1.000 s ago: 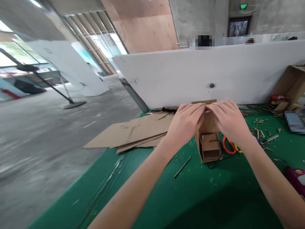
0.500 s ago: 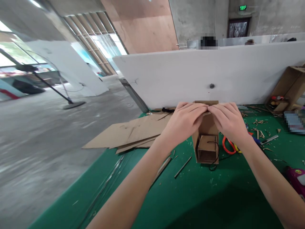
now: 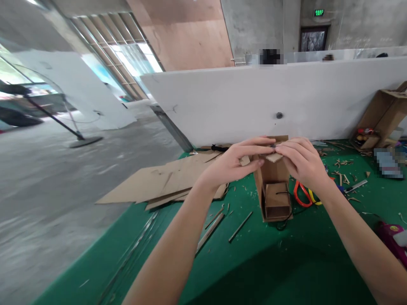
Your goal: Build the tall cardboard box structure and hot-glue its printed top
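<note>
A small open cardboard box model point(image 3: 274, 199) stands upright on the green table point(image 3: 260, 271), with a thin black wire looping around its front. My left hand point(image 3: 233, 163) and my right hand point(image 3: 299, 163) meet at its top edge. Both pinch a small cardboard piece point(image 3: 274, 157) with a dark bit where the fingertips touch. A second little cardboard scrap point(image 3: 244, 160) sits under my left fingers.
Flat cardboard sheets point(image 3: 159, 186) lie at the table's left rear. Orange-handled scissors point(image 3: 300, 195) rest right of the box, with a knife point(image 3: 355, 186), thin sticks point(image 3: 240, 226) and scraps around. A white partition point(image 3: 254, 101) backs the table; an open carton point(image 3: 381, 118) stands far right.
My hands have lifted off the box top, with the fingers stretched further out into a pinch on the small piece. The view has shifted slightly left.
</note>
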Tool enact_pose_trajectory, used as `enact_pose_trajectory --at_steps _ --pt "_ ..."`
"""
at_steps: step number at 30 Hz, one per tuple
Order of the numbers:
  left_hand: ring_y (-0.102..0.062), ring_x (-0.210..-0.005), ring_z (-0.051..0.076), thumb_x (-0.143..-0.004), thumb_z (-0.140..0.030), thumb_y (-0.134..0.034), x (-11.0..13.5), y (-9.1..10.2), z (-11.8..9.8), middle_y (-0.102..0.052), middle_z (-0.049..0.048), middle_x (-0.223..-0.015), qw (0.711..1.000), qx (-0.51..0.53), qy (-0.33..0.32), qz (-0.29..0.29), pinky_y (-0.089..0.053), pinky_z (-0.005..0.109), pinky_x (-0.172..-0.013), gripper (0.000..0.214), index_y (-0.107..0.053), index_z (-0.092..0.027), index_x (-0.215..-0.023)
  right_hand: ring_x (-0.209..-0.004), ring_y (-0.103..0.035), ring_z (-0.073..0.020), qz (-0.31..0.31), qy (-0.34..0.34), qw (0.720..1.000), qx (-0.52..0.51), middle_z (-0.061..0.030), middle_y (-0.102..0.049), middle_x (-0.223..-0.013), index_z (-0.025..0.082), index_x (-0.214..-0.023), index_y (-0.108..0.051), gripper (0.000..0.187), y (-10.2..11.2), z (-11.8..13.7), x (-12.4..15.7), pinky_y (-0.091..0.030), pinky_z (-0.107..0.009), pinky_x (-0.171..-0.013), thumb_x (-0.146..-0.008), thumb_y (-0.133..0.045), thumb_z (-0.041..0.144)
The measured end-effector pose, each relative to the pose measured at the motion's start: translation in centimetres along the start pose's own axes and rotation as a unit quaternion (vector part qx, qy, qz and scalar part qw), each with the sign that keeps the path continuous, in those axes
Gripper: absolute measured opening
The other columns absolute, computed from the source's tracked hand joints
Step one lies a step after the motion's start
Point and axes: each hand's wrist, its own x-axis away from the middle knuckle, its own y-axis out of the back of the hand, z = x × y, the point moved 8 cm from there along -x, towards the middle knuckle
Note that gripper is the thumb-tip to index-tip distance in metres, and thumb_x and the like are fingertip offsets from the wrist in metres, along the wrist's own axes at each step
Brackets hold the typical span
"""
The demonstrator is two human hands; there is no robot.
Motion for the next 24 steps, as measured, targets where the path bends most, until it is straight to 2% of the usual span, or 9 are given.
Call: enact_pose_trajectory --at_steps 3,7,14,24 --pt "-0.06 -0.131 0.023 -0.097 -0.018 -0.058 0.2 -0.3 -0.1 -0.072 0.0053 -0.128 0.999 -0.009 -0.025 -0.043 -0.049 0.046 -0.114 0.036 -0.068 -0.031 -0.129 -0.098 -0.068 -0.0207 -0.012 0.007 1.0 -0.01 -0.0076 -0.077 -0.104 0.021 -0.115 -0.061 0.028 -0.1 -0.2 0.1 -0.056 -0.039 -0.089 -0.094 -0.053 0.004" --pt "-0.064 -0.125 0.023 -0.096 -0.021 -0.06 0.8 -0.3 -0.2 -0.075 0.0049 -0.122 0.996 -0.025 -0.007 -0.087 -0.054 0.044 -0.107 0.032 -0.07 -0.03 -0.126 -0.096 -0.068 -0.0208 -0.001 0.023 1.0 -0.017 -0.0073 -0.076 -0.103 0.021 -0.116 -0.059 0.029 -0.2 0.1 0.0 -0.057 -0.038 -0.084 -0.093 -0.053 0.004" --pt "-0.069 -0.116 0.021 -0.096 -0.025 -0.061 0.9 -0.3 -0.4 -0.074 0.0089 -0.121 0.993 -0.013 0.057 -0.105 -0.059 0.034 -0.095 0.025 -0.071 -0.023 -0.119 -0.093 -0.068 -0.0209 0.007 0.02 1.0 0.005 -0.0076 -0.077 -0.101 0.02 -0.113 -0.058 0.026 0.2 0.5 -0.5 -0.056 -0.037 -0.08 -0.094 -0.052 0.003" --pt "-0.069 -0.119 0.021 -0.091 -0.018 -0.065 0.7 -0.4 -0.8 -0.076 0.007 -0.117 0.988 0.051 0.065 -0.133 -0.057 0.039 -0.105 0.021 -0.073 -0.023 -0.109 -0.093 -0.069 -0.0186 -0.01 0.018 0.999 0.027 -0.0045 -0.078 -0.1 0.022 -0.111 -0.06 0.025 0.9 0.8 -0.4 -0.054 -0.034 -0.078 -0.093 -0.059 0.005"
